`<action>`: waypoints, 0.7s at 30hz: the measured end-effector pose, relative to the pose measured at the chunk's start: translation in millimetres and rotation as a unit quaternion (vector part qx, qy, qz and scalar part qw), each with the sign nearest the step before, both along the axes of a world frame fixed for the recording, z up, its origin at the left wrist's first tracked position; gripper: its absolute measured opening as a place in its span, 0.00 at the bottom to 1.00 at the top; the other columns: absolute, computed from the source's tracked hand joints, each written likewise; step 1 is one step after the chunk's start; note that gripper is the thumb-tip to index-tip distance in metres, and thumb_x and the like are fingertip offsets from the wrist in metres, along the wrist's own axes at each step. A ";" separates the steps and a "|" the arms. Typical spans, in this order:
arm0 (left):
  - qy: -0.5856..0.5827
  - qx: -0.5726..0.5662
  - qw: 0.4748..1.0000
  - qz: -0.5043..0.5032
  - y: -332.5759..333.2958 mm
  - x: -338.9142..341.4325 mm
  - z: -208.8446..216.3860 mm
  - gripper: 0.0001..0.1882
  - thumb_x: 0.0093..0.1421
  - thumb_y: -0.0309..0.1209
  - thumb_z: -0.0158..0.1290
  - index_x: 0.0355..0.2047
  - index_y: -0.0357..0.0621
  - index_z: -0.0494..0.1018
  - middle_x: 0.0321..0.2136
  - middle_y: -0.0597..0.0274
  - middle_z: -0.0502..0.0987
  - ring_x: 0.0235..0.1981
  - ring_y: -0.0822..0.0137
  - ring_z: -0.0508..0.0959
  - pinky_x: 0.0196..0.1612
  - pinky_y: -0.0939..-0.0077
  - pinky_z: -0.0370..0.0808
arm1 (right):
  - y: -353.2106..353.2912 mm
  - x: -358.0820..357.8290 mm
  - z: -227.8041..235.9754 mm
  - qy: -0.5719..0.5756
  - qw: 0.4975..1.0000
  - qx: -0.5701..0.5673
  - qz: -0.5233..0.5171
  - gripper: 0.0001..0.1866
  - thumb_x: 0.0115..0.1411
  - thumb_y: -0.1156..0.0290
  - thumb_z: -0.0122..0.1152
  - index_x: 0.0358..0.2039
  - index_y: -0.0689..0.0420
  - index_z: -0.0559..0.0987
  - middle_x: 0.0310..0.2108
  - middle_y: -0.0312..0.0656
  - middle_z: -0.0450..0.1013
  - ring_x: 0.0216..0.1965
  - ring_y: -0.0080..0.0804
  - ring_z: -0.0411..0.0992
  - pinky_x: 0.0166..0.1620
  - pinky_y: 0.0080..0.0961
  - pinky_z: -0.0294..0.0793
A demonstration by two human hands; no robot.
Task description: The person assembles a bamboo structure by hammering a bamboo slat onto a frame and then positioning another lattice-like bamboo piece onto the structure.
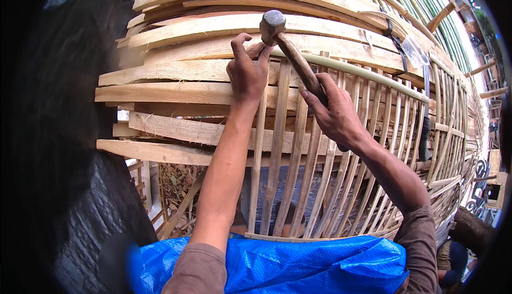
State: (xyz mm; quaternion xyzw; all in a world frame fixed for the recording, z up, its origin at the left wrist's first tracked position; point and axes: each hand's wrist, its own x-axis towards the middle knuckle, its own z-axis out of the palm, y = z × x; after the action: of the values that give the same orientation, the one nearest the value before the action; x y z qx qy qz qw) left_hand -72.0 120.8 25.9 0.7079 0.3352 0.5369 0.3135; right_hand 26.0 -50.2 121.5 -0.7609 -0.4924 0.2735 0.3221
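My right hand (340, 113) is wrapped round the wooden handle of a hammer (296, 59). Its metal head is raised just beside and above the fingertips of my left hand (248, 75). The left thumb and a finger are pinched together at the left end of a pale bamboo rail (362, 71), the index finger crooked upward. What they pinch is too small to make out. From this rail a row of thin bamboo slats (290, 150) runs toward me, down to a lower strip (320, 238) near my body.
Rough-sawn planks (181, 92) are stacked behind the slatted frame. A long blade with a black handle (425, 139) and a clear plastic bag (414, 52) are at the right. Green bamboo poles (413, 6) lie beyond. Blue tarp (298, 264) covers the near edge; dark sheeting (90, 219) hangs left.
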 end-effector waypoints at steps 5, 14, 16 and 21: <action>0.002 0.012 1.000 0.000 2.0 -1.1 -1.5 0.24 0.59 0.27 0.64 0.46 0.45 0.59 0.32 0.46 0.84 0.35 0.60 0.86 0.36 0.72 0.78 | 3.9 2.2 12.0 0.005 1.000 0.028 -0.003 0.16 0.70 0.61 0.54 0.45 0.63 0.69 0.19 0.49 0.69 0.19 0.34 0.65 0.26 0.39 0.64; 0.018 0.028 0.999 0.009 0.1 -1.6 1.3 0.25 0.59 0.26 0.64 0.47 0.45 0.58 0.32 0.47 0.84 0.35 0.59 0.86 0.37 0.72 0.78 | 6.4 1.2 18.4 -0.017 0.999 0.040 0.016 0.14 0.69 0.65 0.54 0.46 0.62 0.68 0.19 0.52 0.70 0.19 0.41 0.68 0.26 0.41 0.64; 0.015 0.021 1.000 0.009 0.4 -2.0 0.2 0.25 0.58 0.26 0.64 0.46 0.44 0.58 0.32 0.48 0.84 0.35 0.59 0.86 0.38 0.72 0.78 | 7.5 -1.0 23.2 -0.017 0.997 0.068 0.013 0.14 0.69 0.65 0.54 0.46 0.62 0.68 0.19 0.52 0.70 0.20 0.42 0.68 0.26 0.42 0.64; 0.007 -0.005 1.000 -0.002 -1.6 2.4 1.8 0.25 0.58 0.26 0.64 0.47 0.44 0.59 0.32 0.49 0.84 0.35 0.60 0.86 0.38 0.73 0.78 | -0.1 2.9 -4.4 -0.031 0.999 0.035 0.023 0.13 0.69 0.66 0.55 0.44 0.62 0.67 0.20 0.55 0.70 0.20 0.48 0.68 0.27 0.44 0.65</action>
State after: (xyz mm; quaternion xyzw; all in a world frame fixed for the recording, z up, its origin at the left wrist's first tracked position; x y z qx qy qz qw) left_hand -69.6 119.2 27.8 0.7104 0.3389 0.5300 0.3156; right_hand 28.9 -50.4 117.1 -0.7460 -0.5284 0.2398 0.3268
